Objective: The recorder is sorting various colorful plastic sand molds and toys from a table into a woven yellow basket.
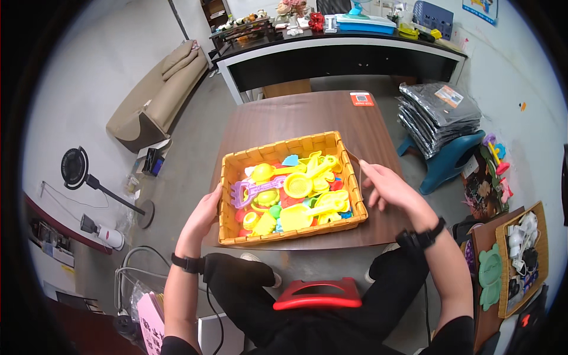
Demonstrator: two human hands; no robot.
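Note:
A yellow-brown woven basket (340, 141) stands on the near part of the brown table (284, 112). It is full of bright plastic sand toys, among them a purple rake (254, 189), a yellow sieve scoop (297, 185) and a yellow shovel (297, 217). At the basket's left wall, my left hand (205, 212) grips its side, with the fingers partly hidden. My right hand (387, 184) is beside the right wall, fingers apart and bent, its index fingertip near a thin brown strip at the basket's edge. Nothing shows in its palm.
A red stool (318, 294) is between my legs. Behind the table runs a black desk (349, 58) with assorted items. To the right, a blue chair (452, 163) bears stacked grey packages (439, 115). A sofa (155, 94) and a round-headed stand lamp (76, 168) are left.

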